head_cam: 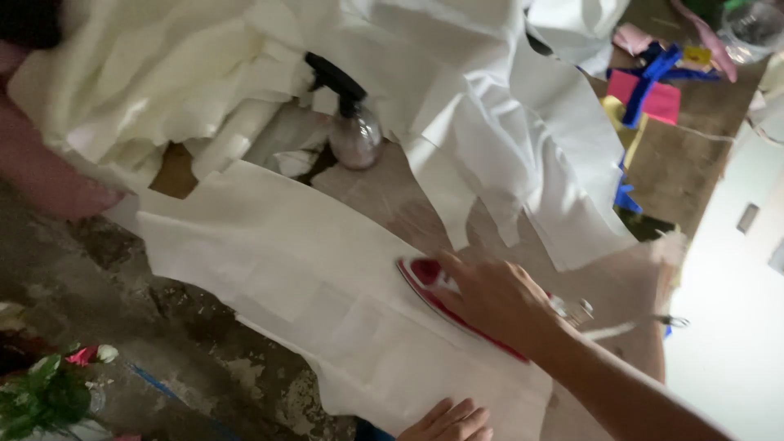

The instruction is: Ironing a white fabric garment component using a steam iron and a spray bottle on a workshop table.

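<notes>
My right hand is closed over a red and white clothes iron, which rests flat on a long white fabric piece. The iron's tip points toward the upper left. My left hand lies at the bottom edge of the view, fingers together, touching the near edge of the same fabric. The fabric is spread over a brown padded surface. The iron's cord trails off to the right.
A clear spray bottle with a black trigger stands behind the fabric. Heaps of white and cream cloth fill the top. Pink, blue and yellow scraps and a plastic bottle lie top right. Artificial flowers sit bottom left.
</notes>
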